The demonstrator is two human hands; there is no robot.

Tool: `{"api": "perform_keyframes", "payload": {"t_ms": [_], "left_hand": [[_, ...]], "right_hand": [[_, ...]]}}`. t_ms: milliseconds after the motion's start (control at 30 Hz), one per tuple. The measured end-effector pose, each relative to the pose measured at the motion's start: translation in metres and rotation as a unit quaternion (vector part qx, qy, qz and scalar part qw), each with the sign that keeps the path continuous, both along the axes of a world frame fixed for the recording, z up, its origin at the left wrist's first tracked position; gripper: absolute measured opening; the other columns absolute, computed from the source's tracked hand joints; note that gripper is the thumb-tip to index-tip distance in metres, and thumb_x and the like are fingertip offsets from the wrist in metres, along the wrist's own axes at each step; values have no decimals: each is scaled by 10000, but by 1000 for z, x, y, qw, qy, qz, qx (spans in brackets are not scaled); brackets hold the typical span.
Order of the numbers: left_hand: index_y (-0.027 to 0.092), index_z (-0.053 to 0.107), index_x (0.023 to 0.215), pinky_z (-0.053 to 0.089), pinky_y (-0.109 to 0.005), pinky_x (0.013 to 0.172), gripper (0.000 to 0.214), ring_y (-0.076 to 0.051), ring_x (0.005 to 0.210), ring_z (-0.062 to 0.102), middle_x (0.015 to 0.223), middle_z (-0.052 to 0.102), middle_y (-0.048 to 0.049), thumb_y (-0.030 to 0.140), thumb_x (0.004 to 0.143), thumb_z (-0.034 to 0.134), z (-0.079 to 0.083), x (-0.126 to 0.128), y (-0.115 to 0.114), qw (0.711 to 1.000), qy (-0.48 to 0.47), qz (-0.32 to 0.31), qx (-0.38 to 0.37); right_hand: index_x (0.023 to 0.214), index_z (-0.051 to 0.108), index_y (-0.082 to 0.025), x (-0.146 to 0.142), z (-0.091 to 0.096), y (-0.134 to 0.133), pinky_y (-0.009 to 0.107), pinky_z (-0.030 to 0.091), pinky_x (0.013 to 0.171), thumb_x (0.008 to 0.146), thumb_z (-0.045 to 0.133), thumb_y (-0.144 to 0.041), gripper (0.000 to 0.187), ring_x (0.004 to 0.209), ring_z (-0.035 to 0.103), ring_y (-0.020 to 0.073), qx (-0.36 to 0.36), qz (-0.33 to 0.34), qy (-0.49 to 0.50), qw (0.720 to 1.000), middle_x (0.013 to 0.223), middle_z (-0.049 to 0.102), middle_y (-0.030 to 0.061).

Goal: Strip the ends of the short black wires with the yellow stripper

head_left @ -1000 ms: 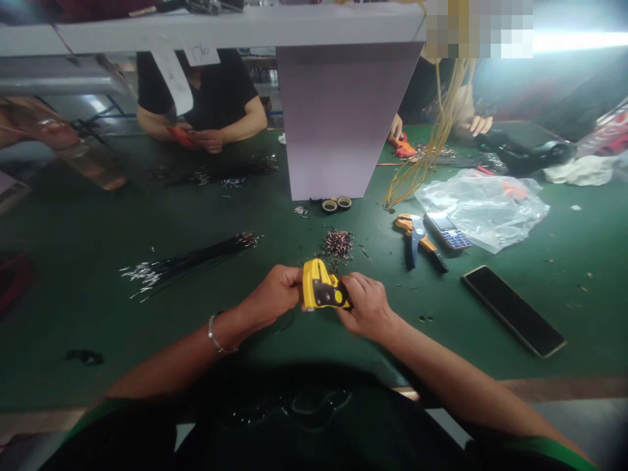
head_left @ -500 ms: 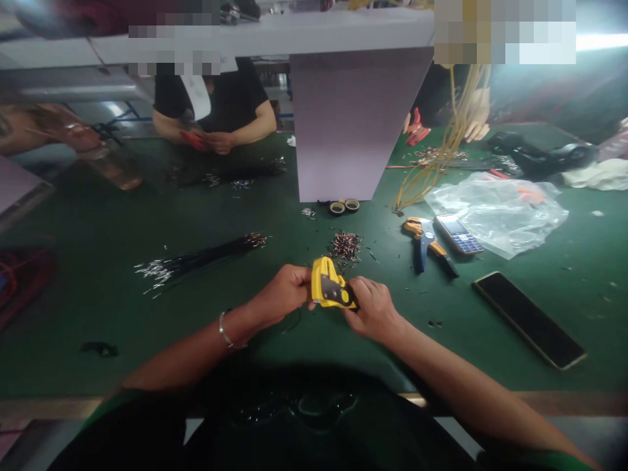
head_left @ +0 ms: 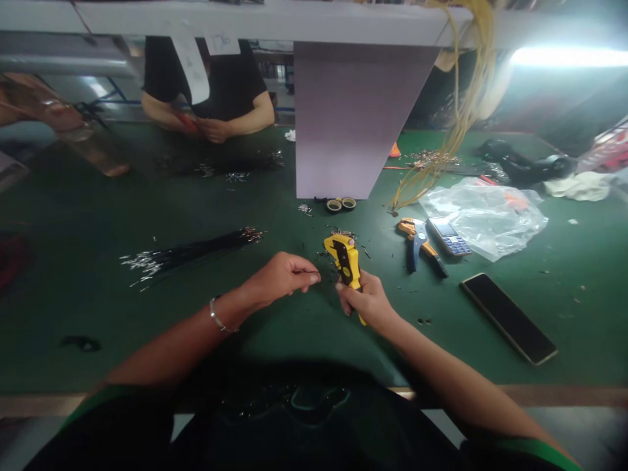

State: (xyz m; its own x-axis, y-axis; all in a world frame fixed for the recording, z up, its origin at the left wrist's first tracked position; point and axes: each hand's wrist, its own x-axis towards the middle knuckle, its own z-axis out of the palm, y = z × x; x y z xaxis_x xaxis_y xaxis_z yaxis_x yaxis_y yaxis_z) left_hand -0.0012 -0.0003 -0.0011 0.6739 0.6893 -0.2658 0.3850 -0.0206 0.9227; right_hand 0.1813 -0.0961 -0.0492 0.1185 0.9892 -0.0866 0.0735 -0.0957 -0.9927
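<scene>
My right hand [head_left: 367,299] is wrapped round the handles of a yellow-and-black wire stripper [head_left: 346,258], its head tilted up and to the left. To the left of the tool, my left hand [head_left: 287,278] pinches a thin dark wire [head_left: 314,273] between thumb and forefinger; most of that wire is hidden. The wire tip and the stripper are apart. Just behind the tool's head lies a pile of small copper-coloured cut pieces [head_left: 343,233], partly covered by it. Left of it rests a bundle of black wires [head_left: 196,250] with silvery ends on one side and coppery ends on the other.
On the green table [head_left: 161,340] at right lie an orange-and-blue wire stripper [head_left: 417,243], a keypad phone [head_left: 448,237], a smartphone [head_left: 507,317] and a plastic bag [head_left: 490,219]. Two tape rolls [head_left: 341,205] sit by the upright panel [head_left: 356,124]. Across, a person [head_left: 209,98] handles something red.
The stripper has come away from my left hand and turned more upright in my right hand. My left hand now shows a wire end at its fingertips. The whole view has shifted slightly.
</scene>
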Motion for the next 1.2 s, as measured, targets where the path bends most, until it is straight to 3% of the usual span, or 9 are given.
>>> {"api": "perform_keyframes", "payload": {"t_ms": [100,200,333,433,600,767,1000,1200], "left_hand": [[139,691,678,338,-206,456,201,-77,502,448,571,572,0,323,750,655,2,-4,6,999,6,0,35],[144,696,652,354,-212,477,183,-83,521,468,602,596,-12,305,739,678,9,-8,9,999,-10,-14,47],[154,707,645,476,-288,714,126,-156,806,610,901,685,-78,238,738,694,17,-9,7,990,-127,-48,49],[149,722,694,467,-351,850,92,-206,1009,598,1091,663,-114,199,761,684,20,-8,3,978,-199,-52,27],[134,728,723,474,-381,865,43,-224,1029,605,1110,674,-133,161,743,700,21,-6,-6,960,-272,-34,-61],[141,734,694,454,-404,917,25,-240,1047,613,1046,710,-118,118,688,723,17,-5,-9,943,-319,-26,-94],[140,742,710,455,-403,924,28,-213,977,632,1022,715,-113,156,715,720,18,-8,-10,951,-304,-4,-50],[149,720,687,452,-430,951,118,-238,1062,612,1058,715,-118,222,778,708,23,-10,-12,952,-306,-15,9]], "right_hand": [[721,481,-195,1,-1,2,224,364,342,714,678,-367,262,311,419,91,-33,19,127,991,418,491,-79],[716,487,-187,1,-3,3,222,385,329,689,719,-344,281,305,434,87,-48,19,189,981,429,505,-78],[718,500,-180,0,-3,3,225,401,313,680,748,-311,283,305,429,83,-55,12,246,968,437,501,-81],[723,513,-174,-2,-1,2,231,411,320,706,743,-290,258,313,433,83,-55,28,273,960,448,505,-75],[719,527,-168,-5,2,-2,240,413,333,733,726,-256,218,328,441,89,-52,55,299,951,471,510,-62],[742,543,-173,-7,4,-5,241,409,342,752,715,-261,193,342,433,89,-54,68,309,947,490,506,-60],[723,533,-180,-9,7,-7,238,395,339,742,736,-293,234,342,423,88,-37,66,299,951,481,490,-65],[714,536,-182,-11,5,-8,244,404,352,734,742,-314,246,347,434,90,-24,42,261,964,476,492,-69]]}}
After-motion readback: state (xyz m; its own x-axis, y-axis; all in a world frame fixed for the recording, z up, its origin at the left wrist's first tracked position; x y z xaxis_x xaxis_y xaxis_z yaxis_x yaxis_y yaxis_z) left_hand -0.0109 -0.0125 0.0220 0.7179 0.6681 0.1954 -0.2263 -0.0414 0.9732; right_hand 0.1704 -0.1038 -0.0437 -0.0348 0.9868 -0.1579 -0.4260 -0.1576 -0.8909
